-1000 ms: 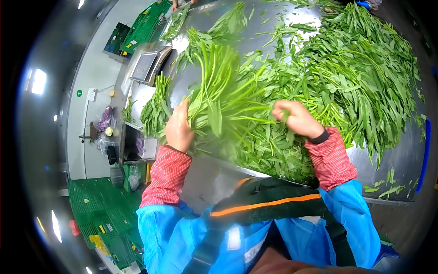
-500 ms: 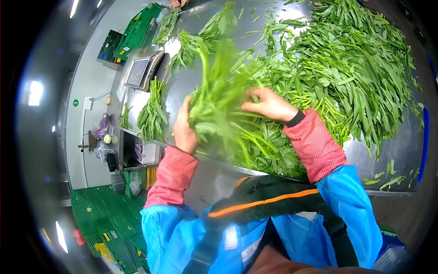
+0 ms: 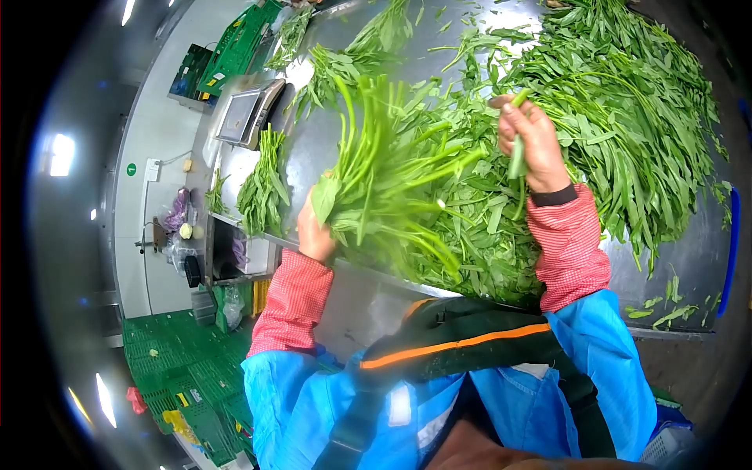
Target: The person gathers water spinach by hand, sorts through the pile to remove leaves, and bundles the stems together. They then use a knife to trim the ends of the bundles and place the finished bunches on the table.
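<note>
My left hand (image 3: 315, 227) is closed round a bunch of water spinach (image 3: 372, 168), its pale stems fanned out and partly blurred by motion. Some of my left fingers are hidden behind the leaves. To the right of the bunch, my right hand (image 3: 536, 145) pinches a short green stem (image 3: 518, 157) that hangs down with a leaf. Under and between both hands lie loose leaves and stems (image 3: 493, 262) on the metal table (image 3: 627, 270). A large heap of water spinach (image 3: 634, 133) spreads beyond my right hand.
A scale (image 3: 249, 116) stands at the table's left side, with a tied-looking bunch (image 3: 265, 184) near it. More bunches (image 3: 329, 78) lie farther back. Green crates (image 3: 239, 47) are at the back left, and stacked green crates (image 3: 168, 352) stand at lower left.
My right hand has moved away from the bunch, to the right and farther up, and now has a stem in it. My left hand still grips the bunch in about the same place.
</note>
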Motion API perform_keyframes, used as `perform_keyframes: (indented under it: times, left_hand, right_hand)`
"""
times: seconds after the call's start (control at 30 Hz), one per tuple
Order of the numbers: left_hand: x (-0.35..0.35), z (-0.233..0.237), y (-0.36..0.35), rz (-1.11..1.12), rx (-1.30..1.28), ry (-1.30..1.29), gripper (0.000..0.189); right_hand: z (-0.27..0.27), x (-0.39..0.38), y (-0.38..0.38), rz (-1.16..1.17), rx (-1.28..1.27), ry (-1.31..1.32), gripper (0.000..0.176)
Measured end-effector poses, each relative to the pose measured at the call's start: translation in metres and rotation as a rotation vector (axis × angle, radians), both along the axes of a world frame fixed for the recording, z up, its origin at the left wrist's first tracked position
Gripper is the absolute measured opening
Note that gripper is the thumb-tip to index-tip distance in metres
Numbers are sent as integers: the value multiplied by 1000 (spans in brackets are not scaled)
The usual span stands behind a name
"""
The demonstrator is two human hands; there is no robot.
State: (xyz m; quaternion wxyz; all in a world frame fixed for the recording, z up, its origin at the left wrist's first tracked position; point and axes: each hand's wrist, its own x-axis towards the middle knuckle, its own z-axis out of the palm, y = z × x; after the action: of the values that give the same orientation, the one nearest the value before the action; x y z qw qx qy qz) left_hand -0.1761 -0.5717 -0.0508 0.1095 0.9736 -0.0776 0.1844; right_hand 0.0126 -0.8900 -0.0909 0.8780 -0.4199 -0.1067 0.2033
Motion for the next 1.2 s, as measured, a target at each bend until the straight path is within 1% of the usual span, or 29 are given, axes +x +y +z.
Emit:
perform_keyframes:
  times: [0.03, 0.07, 0.1, 0.13, 0.17, 0.2, 0.23, 0.27, 0.3, 0.37, 0.4, 0.43, 0.5, 0.53, 0.57, 0.63, 0.67, 0.7, 0.77, 0.83, 0.87, 0.97, 1.0, 1.1, 1.13, 1.17, 1.2]
  left_hand:
    - [0, 4, -2, 46, -20, 14, 52]
    - [0, 7, -5, 92, -40, 30, 52]
    - [-1, 9, -9, 138, -61, 47, 52]
    - [2, 12, -13, 67, 31, -27, 52]
    - [3, 14, -15, 62, 98, -23, 53]
    - [5, 16, -17, 56, 166, -20, 55]
    - [6, 20, -19, 50, 234, -18, 56]
    - [7, 24, -26, 42, 282, -29, 62]
    - [8, 23, -25, 34, 277, -54, 63]
    - [8, 17, -18, 31, 268, -100, 66]
    - [7, 21, -22, 61, 148, -39, 69]
    - [4, 15, -16, 85, 0, -13, 64]
    - [0, -3, 6, 160, -276, 64, 58]
    - [0, 16, -4, 230, -392, 206, 53]
    - [-2, -16, 40, 217, -538, 321, 53]
    - [0, 15, 19, 256, -904, 514, 52]
    - [-2, 15, 21, 331, -1111, 517, 50]
    - [-5, 13, 25, 404, -1124, 486, 45]
    - [-12, 18, 33, 521, -1311, 629, 40]
    - [-16, 27, 30, 585, -1397, 708, 36]
    - [-20, 31, 29, 620, -1439, 751, 34]
    - [-35, 11, 48, 582, -1515, 828, 29]
    - [-37, 12, 43, 523, -1455, 776, 29]
    - [-40, 17, 25, 508, -1402, 800, 26]
    - [-38, 19, 19, 483, -1324, 791, 27]
    - [-38, 18, 16, 479, -1325, 812, 26]
    - [-36, 15, 13, 431, -1275, 780, 26]
  right_hand:
    - [-1, 3, -10, 94, 170, 9, 22]
    - [2, 5, -16, 146, 180, -57, 25]
    - [10, 0, -14, 121, 8, -92, 28]
    - [21, -10, -7, 94, -165, -127, 31]
    - [27, -16, 0, 65, -338, -161, 34]
    - [13, -16, 10, 140, -303, -249, 39]
    - [29, -30, 20, 138, -433, -274, 37]
    - [19, -33, 31, 200, -412, -183, 36]
    - [12, -36, 38, 264, -388, -95, 34]
    - [5, -38, 32, 278, -244, -175, 31]
    - [2, -41, 28, 289, -170, -208, 29]
    - [4, -34, 24, 145, -286, -417, 23]
    - [13, -25, 4, 47, -150, -136, 24]
    - [14, -17, -11, 72, 10, -139, 24]
    - [14, -9, -25, 98, 171, -143, 24]
    - [19, -5, -40, 75, 399, -148, 29]
    - [16, -2, -42, 170, 538, -141, 31]
    - [12, -3, -35, 262, 606, -139, 30]
    - [6, -15, -25, 368, -72, -142, 36]
    - [-20, -40, 2, -87, -930, -1142, 53]
    - [-20, -47, -1, -35, -1263, -1202, 61]
    - [-13, -52, 3, 148, -885, -763, 55]
    - [-15, -51, 5, 140, -891, -742, 42]
    - [-8, -53, 15, 86, -801, -604, 33]
    - [-1, -59, 21, -22, -743, -619, 24]
    - [5, -62, 27, -25, -716, -642, 24]
    - [12, -64, 32, -31, -689, -664, 24]
